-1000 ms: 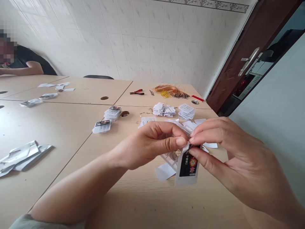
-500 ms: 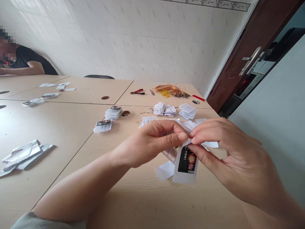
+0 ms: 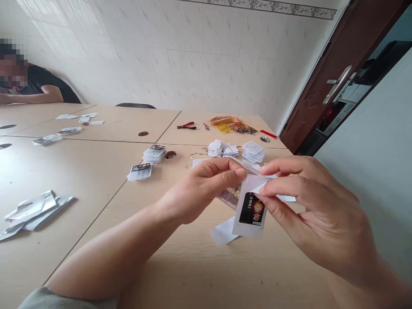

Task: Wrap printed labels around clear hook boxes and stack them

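Observation:
Both my hands are raised over the table's near edge. My right hand (image 3: 312, 210) pinches a white-backed packet with a black and orange printed label (image 3: 251, 210) between thumb and fingers. My left hand (image 3: 206, 186) grips the top edge of a transparent plastic card (image 3: 230, 195), which holds a small coil of golden wire or line. Part of the card is hidden behind my left fingers and the packet. Loose white paper pieces (image 3: 223, 231) lie on the table just under the packet.
Stacks of white cards (image 3: 222, 148) and printed packets (image 3: 154, 153) lie ahead on the wooden table (image 3: 96, 171), with a copper-coloured bundle of lines (image 3: 231, 124) and red-handled pliers (image 3: 186, 125) beyond. Silver foil bags (image 3: 34, 214) lie left. A seated person (image 3: 38, 83) is at far left.
My hands have drawn slightly apart. The packet has risen a little and tilted more upright, showing more of its white upper part. The transparent card now shows more clearly between my hands.

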`<state>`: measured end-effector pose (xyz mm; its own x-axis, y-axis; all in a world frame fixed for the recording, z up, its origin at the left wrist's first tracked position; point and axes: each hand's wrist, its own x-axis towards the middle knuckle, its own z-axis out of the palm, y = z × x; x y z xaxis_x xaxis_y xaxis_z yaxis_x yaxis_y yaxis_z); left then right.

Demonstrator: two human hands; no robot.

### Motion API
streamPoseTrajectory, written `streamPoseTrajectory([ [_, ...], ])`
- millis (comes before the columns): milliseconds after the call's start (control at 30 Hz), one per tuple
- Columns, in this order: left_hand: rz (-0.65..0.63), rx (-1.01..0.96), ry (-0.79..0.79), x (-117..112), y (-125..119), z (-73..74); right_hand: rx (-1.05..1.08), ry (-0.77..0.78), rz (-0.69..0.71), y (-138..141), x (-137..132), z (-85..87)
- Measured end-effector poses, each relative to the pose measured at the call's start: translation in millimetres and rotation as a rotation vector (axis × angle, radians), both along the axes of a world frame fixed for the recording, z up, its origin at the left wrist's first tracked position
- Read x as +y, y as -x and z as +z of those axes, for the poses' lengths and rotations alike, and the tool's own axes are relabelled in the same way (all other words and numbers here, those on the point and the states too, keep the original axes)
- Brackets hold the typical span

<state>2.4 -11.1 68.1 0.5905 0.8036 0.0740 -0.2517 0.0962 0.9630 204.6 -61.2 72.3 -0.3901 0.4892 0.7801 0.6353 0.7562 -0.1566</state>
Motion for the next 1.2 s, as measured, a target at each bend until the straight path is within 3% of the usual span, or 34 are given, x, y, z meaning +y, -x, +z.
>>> streamPoseTrajectory([
  [267,0.108,-0.028,0.018,-1.3,-0.9,2.4,-0.027,-0.107,0.095,0.7,0.7,0.0],
  [367,0.105,-0.031,0.024,-1.5,-0.6,2.2,0.039,-0.097,0.067,2.0,2.8,-5.4],
  [433,0.117,-0.048,0.011,-1.5,-0.3,1.0,0.156,-0.025,0.027,2.5,5.8,-9.0],
  [533,0.164,-0.080,-0.016,-1.6,-0.4,-1.2,0.306,0.242,-0.005,1.4,11.3,-10.7],
  [667,0.182,-0.082,-0.044,-1.1,-1.3,-4.1,0.417,0.517,0.048,-1.0,14.2,-5.1],
  [900,0.210,0.059,-0.114,3.3,3.1,-8.4,0.503,0.669,0.082,0.7,9.1,6.9],
  [1200,-0.001,0.149,-0.110,5.0,1.2,-3.9,0.286,0.653,0.052,-9.0,10.1,2.6],
])
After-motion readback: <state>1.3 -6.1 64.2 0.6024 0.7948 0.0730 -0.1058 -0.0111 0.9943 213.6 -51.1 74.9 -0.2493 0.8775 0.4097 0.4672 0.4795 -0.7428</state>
